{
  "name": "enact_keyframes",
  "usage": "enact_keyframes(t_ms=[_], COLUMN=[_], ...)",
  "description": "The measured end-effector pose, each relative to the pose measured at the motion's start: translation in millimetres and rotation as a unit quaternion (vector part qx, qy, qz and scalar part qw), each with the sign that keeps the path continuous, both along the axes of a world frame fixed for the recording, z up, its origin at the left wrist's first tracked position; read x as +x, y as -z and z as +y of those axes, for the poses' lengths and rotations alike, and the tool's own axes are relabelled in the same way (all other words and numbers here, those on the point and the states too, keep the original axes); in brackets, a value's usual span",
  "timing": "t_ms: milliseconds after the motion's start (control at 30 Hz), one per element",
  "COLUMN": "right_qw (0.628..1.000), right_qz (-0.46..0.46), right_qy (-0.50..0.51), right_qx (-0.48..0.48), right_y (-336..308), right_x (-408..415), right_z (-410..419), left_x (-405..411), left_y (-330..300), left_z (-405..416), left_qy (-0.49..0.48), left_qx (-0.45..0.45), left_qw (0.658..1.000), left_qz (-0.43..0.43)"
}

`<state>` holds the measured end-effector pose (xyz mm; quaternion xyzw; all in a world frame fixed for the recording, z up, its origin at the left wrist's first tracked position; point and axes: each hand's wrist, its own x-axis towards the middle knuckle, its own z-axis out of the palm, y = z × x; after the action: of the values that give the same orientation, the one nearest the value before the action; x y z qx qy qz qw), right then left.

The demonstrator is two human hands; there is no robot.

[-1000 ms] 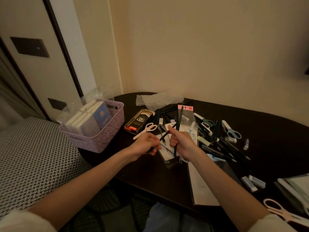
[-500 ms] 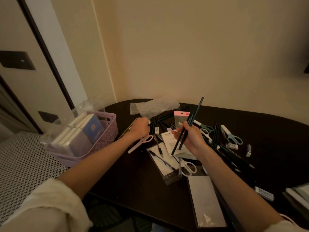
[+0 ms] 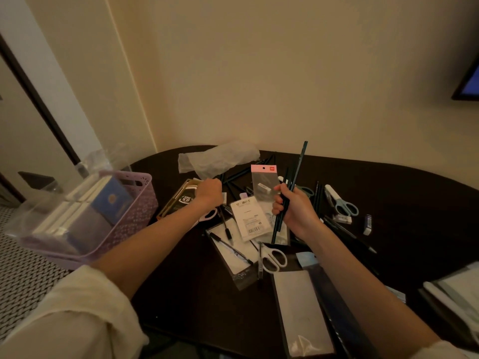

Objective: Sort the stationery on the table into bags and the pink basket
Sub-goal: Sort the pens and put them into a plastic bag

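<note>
Pencils [image 3: 289, 203] stood bunched upright in my right hand [image 3: 295, 211], fist closed round them, right of the pink basket [image 3: 134, 203]. My left hand [image 3: 208, 193] reached into the worktop [image 3: 414, 203] pile; its grip I couldn't tell. I judged squaring the tips before bagging best.

Scissors [image 3: 341, 204] — three pairs (one half-hidden); pink basket [image 3: 134, 203] — one.

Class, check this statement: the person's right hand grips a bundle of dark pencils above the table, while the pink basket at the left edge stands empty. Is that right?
Not quite. The right hand does grip the dark pencils above the table, but the pink basket at the left edge is not empty: the head view shows it packed with boxes or booklets, one with a blue cover.
</note>
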<state>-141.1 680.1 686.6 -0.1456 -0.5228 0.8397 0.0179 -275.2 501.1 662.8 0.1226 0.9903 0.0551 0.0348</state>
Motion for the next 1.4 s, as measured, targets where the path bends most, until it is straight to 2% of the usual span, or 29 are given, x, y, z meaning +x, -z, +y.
enact_keyframes(t_ms=[233, 467, 800, 1100, 1400], right_qw=[1.000, 1.000, 0.998, 0.996, 0.997], right_qz=[-0.014, -0.019, -0.029, -0.062, -0.067], right_qy=[0.005, 0.002, -0.047, -0.046, -0.037], right_qx=[-0.012, -0.002, 0.031, 0.049, 0.015], right_y=[0.4, 3.5, 2.0, 8.3, 5.0], right_x=[-0.6, -2.3, -6.8, -15.0, -20.4], right_z=[14.2, 8.4, -10.4, -22.6, -30.0], left_x=[-3.2, -11.0, -10.4, 2.0, 14.0], left_y=[1.1, -6.3, -0.2, 8.6, 19.4], left_z=[1.2, 1.9, 3.1, 0.8, 2.5], left_qy=[-0.008, -0.018, 0.021, 0.031, 0.059], left_qx=[0.012, -0.004, -0.052, -0.076, -0.143], left_qw=[1.000, 0.997, 0.994, 0.997, 0.985], left_qz=[-0.012, -0.070, -0.099, 0.002, 0.072])
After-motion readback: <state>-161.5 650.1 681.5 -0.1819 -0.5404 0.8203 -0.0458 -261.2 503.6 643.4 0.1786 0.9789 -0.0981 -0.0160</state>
